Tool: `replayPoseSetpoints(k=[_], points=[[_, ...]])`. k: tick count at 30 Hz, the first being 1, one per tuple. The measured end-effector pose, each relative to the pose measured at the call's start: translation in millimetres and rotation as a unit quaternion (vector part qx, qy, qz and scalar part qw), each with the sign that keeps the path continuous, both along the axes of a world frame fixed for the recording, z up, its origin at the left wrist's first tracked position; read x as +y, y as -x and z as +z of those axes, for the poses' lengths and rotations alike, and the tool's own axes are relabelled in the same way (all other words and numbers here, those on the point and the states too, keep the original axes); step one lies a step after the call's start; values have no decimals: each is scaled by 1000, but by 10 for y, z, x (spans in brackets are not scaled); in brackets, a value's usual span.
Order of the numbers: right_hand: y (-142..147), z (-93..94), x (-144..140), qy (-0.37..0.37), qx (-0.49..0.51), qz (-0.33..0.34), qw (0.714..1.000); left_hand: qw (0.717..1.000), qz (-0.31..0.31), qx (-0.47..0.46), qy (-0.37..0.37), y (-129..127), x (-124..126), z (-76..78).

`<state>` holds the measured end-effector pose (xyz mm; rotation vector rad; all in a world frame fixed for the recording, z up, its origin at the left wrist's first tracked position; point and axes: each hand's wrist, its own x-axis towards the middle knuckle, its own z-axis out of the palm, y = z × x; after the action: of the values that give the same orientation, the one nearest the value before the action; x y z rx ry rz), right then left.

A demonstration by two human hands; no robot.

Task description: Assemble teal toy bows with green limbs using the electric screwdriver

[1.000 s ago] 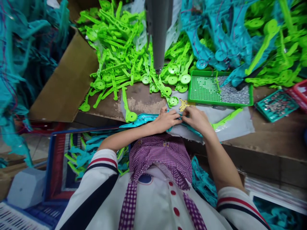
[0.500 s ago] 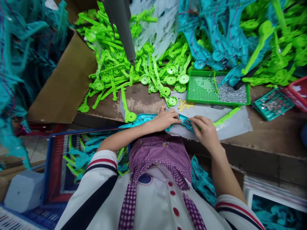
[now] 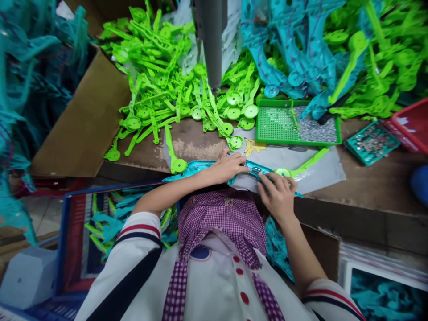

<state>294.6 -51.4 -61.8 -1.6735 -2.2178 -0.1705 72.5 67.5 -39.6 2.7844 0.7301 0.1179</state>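
A long blue plastic shell (image 3: pixel 195 167) lies across the front edge of the bench, on a grey sheet. My left hand (image 3: pixel 232 168) is closed over its middle, fingertips gripping the shell. Beside a small metallic insert (image 3: pixel 257 170) in the shell, my right hand (image 3: pixel 278 189) has its fingers curled on the shell's right part, gripping it. Lime-green arms with round ends flank the shell, one green arm (image 3: pixel 172 149) at the left and another green arm (image 3: pixel 309 162) at the right.
A grey powered screwdriver (image 3: pixel 212 53) hangs above the bench before a heap of green parts (image 3: pixel 150 84). A green basket (image 3: pixel 264 138) holds many screws, and a teal tray (image 3: pixel 371 142) holds small metal pieces. A cardboard box (image 3: pixel 80 120) stands at the left.
My right hand has shifted its fingers lower on the shell, uncovering the metallic insert and the right green arm's round end. The screwdriver appears farther right. My left hand keeps its place.
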Motion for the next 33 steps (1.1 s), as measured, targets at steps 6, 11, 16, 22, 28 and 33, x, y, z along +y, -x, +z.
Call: replayPoseSetpoints(k=[6,11,16,22,28,33], points=[[-59,-38,-51,-23,-10,26,999,1000,2,6,-9,5,-12,-26],[-87,-69,-146,-48,-2,-50,998,1000,2,-2,-8,5,-13,-50],[-48,-48,-137,-30,13,-71,997,1000,4,0,-12,0,-12,-35],[-76,23,-97,-6,-17,-88,996,1000,9,8,-7,-17,-18,-21],[-135,67,-53,26,-44,-64,997,1000,8,14,13,-23,-20,1],[-153,47,-75,13,-50,-66,996,1000,6,24,2,-20,-35,18]])
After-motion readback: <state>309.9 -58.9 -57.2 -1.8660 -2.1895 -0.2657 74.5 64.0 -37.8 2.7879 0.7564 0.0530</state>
